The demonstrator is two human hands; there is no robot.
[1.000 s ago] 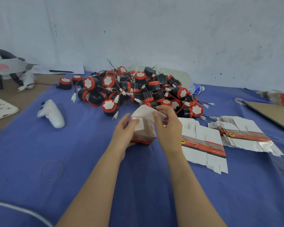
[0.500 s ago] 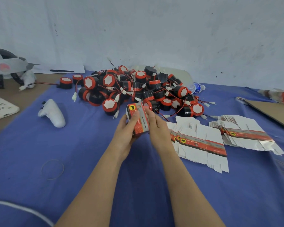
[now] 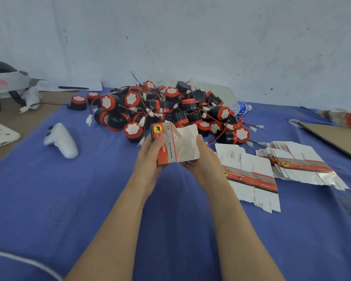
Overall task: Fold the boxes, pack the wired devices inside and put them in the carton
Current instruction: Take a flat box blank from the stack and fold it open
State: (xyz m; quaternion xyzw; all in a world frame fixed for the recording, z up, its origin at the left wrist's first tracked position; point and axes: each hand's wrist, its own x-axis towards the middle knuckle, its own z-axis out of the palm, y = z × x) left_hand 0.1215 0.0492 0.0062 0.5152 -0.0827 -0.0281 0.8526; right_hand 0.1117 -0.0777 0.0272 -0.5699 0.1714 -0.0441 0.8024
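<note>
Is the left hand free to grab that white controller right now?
Not quite yet: the left hand grips the half-folded box. But the controller lies in the open to its left, nothing between them but bare cloth, so after letting go, probably yes.

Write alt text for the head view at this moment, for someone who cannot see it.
The left hand and right hand hold a small red-and-white box, one white flap open, above a blue cloth. Behind lies a pile of black-and-red wired devices; stacks of flat boxes lie to the right, a white controller to the left.
</note>
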